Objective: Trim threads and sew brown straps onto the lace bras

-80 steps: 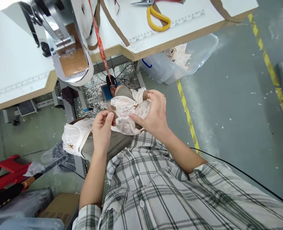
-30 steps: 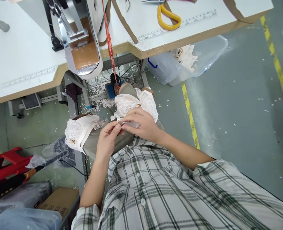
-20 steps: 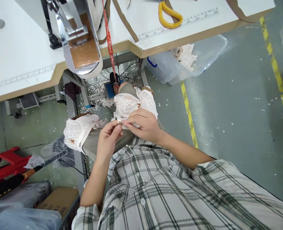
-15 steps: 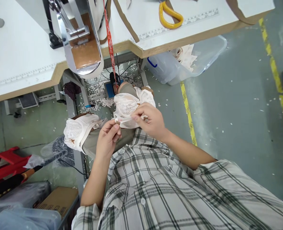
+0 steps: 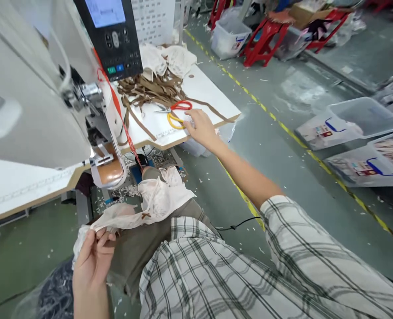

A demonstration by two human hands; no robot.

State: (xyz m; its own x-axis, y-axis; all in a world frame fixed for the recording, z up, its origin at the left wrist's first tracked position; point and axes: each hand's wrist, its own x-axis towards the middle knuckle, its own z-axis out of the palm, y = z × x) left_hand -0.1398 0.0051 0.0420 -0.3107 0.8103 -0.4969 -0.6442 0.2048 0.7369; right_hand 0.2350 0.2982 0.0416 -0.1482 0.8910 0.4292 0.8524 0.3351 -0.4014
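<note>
A white lace bra (image 5: 159, 199) with a small brown bow lies stretched across my lap. My left hand (image 5: 95, 257) is closed on its left end, pinching the fabric between thumb and fingers. Over the front edge of the white table (image 5: 212, 91), my right hand (image 5: 201, 128) is stretched out with thumb and fingers apart. Its fingertips are at the scissors (image 5: 175, 116), which have one red and one yellow handle; whether they touch the yellow one I cannot tell. Behind the scissors lies a heap of brown straps (image 5: 153, 91).
A sewing machine (image 5: 108, 170) with a control panel (image 5: 111, 40) stands at the left. More white bras (image 5: 173, 60) lie at the table's back. Plastic bins (image 5: 365, 117) and a red stool (image 5: 266, 40) stand on the floor to the right. A red cord (image 5: 123, 124) hangs by the machine.
My right hand has left the bra and moved up and right to the scissors. My left hand has moved left and down, drawing the bra's end along. The view has swung up and right.
</note>
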